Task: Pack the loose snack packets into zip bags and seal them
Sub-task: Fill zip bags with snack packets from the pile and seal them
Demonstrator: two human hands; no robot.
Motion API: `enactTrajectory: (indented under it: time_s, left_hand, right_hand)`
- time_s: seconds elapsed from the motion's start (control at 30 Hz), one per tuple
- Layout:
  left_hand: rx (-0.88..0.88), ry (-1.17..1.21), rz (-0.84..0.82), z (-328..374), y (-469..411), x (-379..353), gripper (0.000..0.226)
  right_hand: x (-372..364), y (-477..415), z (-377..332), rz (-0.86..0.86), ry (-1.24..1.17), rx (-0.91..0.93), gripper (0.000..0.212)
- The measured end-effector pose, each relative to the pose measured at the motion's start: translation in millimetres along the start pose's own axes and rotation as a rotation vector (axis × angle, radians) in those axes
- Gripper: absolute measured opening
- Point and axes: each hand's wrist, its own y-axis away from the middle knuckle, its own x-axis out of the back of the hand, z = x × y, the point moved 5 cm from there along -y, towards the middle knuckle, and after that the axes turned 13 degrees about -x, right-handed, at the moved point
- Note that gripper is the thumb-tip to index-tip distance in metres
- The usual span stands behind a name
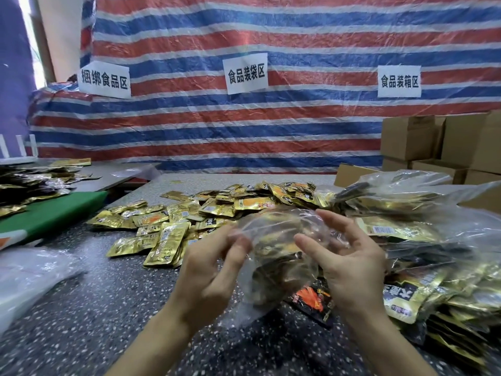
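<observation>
So L hand point(208, 272) + R hand point(349, 267) each w/ grip pinching the zip bag point(279, 240) top edge, 1 per side. Loose packets point(189, 221) sit just behind, open worktop point(95, 308) front-left.

We are in a makeshift food-packing workshop: paper signs point(245, 73) on a striped tarpaulin point(311, 33) mark bundling, bagging and boxing zones, cardboard boxes point(406, 137) stand stacked at right, and gold snack packets point(168, 234) heap across the speckled surface point(95, 308).

Striped tarp point(271, 36) behind (three paper signs point(245, 73)); cardboard boxes point(447, 142) right.
</observation>
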Motion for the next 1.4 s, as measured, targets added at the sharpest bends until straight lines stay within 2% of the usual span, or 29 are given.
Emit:
enactTrajectory:
  time_s: [0.1,0.17,0.3,0.43,0.53,0.67,0.8,0.93,1.1,1.4]
  left_hand:
    - [0.153,0.117,0.121,-6.7,-1.9,5.0,0.025]
    - [0.227,0.203,0.195,-12.7,-1.7,7.3,0.026]
    - [0.267,0.262,0.276,-16.5,-3.0,12.0,0.029]
    - [0.237,0.302,0.319,-12.8,-8.0,17.3,0.027]
    - [0.211,0.415,0.339,-9.5,-13.4,19.2,0.030]
    - [0.221,0.463,0.354,-10.4,-15.0,18.3,0.028]
    - [0.276,0.479,0.400,-18.1,-12.0,22.5,0.023]
    - [0.313,0.494,0.441,-24.7,-10.4,28.1,0.022]
    - [0.230,0.436,0.433,-16.3,-15.0,36.6,0.016]
    - [0.213,0.182,0.404,-19.9,-15.7,47.9,0.014]
  right_hand:
    - [-0.4,-6.7,7.1,-0.158,0.043,-0.222,0.054]
    - [-4.7,-5.0,8.3,-0.278,0.063,-0.300,0.042]
    - [-12.4,0.3,-0.2,-0.364,0.018,-0.194,0.025]
    - [-10.1,0.0,-12.0,-0.313,-0.088,-0.096,0.029]
    - [-13.2,-0.5,-19.4,-0.375,-0.176,-0.057,0.040]
    - [-20.6,-3.5,-20.8,-0.462,-0.272,-0.075,0.043]
    - [-13.2,-5.0,-18.3,-0.442,-0.314,-0.114,0.038]
    - [-7.2,-7.2,-16.6,-0.275,-0.249,-0.096,0.018]
    - [-4.9,-8.3,-17.8,-0.125,-0.086,0.028,0.021]
    - [-8.8,-13.4,-25.4,-0.083,-0.027,0.093,0.017]
